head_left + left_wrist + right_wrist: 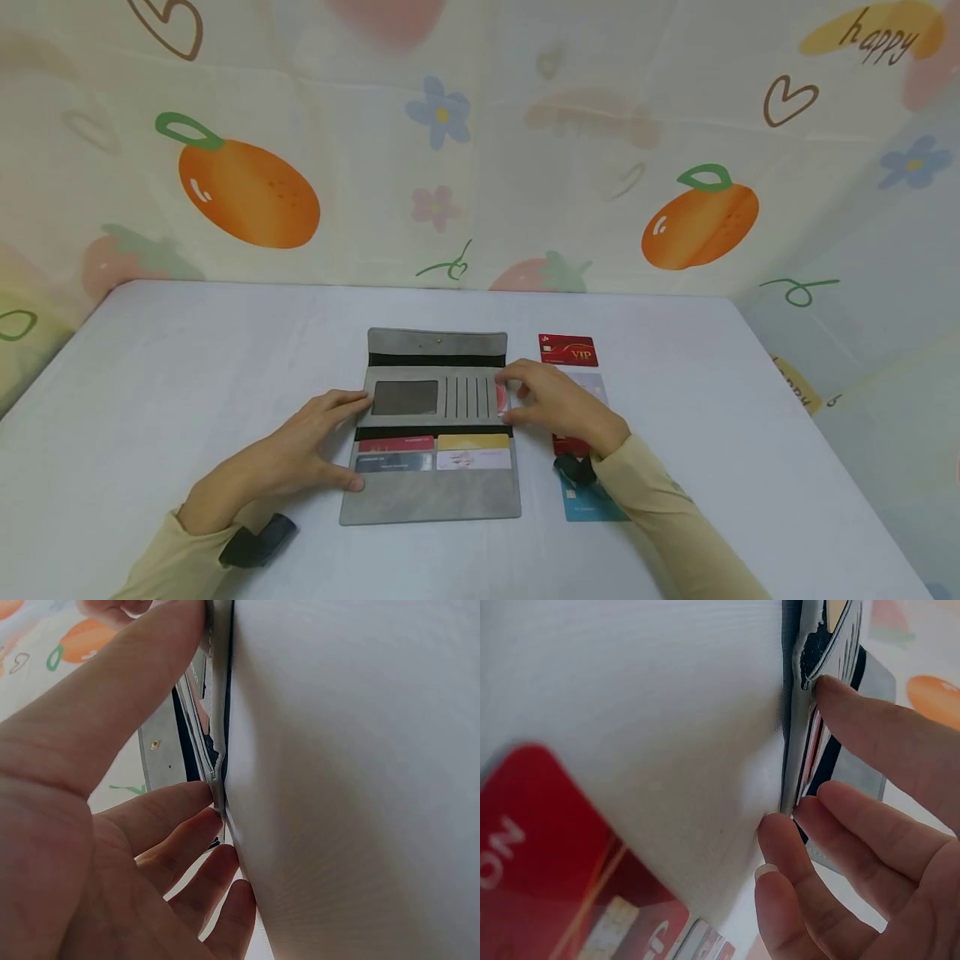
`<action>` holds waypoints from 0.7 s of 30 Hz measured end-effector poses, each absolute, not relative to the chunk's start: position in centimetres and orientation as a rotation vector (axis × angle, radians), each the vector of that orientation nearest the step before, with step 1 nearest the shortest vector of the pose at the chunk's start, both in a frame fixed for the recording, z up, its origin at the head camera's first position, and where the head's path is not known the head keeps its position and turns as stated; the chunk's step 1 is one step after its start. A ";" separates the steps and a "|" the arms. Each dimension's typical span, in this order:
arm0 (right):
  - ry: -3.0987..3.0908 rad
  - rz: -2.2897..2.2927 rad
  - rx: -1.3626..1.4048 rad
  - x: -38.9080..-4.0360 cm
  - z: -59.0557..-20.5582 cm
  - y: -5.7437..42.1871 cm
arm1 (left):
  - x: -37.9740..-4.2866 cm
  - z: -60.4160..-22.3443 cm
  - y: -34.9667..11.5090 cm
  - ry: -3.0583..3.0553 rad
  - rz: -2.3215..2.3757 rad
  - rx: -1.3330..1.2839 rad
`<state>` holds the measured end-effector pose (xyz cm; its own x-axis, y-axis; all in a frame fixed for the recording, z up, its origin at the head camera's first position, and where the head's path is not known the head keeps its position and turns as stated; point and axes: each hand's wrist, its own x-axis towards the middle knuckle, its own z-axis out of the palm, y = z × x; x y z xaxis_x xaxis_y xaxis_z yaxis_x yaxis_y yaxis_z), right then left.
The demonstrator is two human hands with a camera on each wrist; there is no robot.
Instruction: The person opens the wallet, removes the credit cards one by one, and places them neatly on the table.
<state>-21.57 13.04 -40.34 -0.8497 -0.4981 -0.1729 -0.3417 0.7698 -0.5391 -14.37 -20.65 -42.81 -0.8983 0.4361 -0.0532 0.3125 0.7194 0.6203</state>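
A grey wallet [431,498] lies unfolded on the table, with a dark window and a row of narrow slots in its middle panel. My left hand [300,442] rests along its left side, fingers fairly straight and thumb on the lower panel's edge. At the right end of the middle panel, a reddish card [501,402] shows at the slots, mostly hidden inside. My right hand [558,400] holds this card between thumb and index finger at its two ends. In the right wrist view the fingertips [829,791] are right at the wallet's edge.
Four-part lower pockets hold a red card [397,444], a dark card [393,462], a yellow card [472,442] and a white card [474,460]. Right of the wallet lie a red VIP card [567,350], a pale card [592,383], another red card [566,444] and a blue card [588,507].
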 end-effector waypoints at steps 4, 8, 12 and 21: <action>2.673 -0.690 -0.655 -21.7 -40.3 12.9 | -14.4 -42.8 -20.7 2.729 0.934 0.601; 2.674 -0.668 -0.655 -21.8 -40.3 12.8 | -14.4 -42.8 -20.6 2.728 0.934 0.606; 2.666 -0.656 -0.662 -22.1 -40.3 12.8 | -14.3 -42.7 -20.6 2.734 0.930 0.612; 2.598 -0.658 -0.683 -22.9 -40.4 13.2 | -14.3 -42.7 -20.6 2.731 0.932 0.609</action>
<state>-22.90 13.18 -40.44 -0.8124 -0.5353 -0.2315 -0.3607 0.7730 -0.5218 -14.33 -20.63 -42.71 -0.8969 0.4396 -0.0478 0.3187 0.7176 0.6193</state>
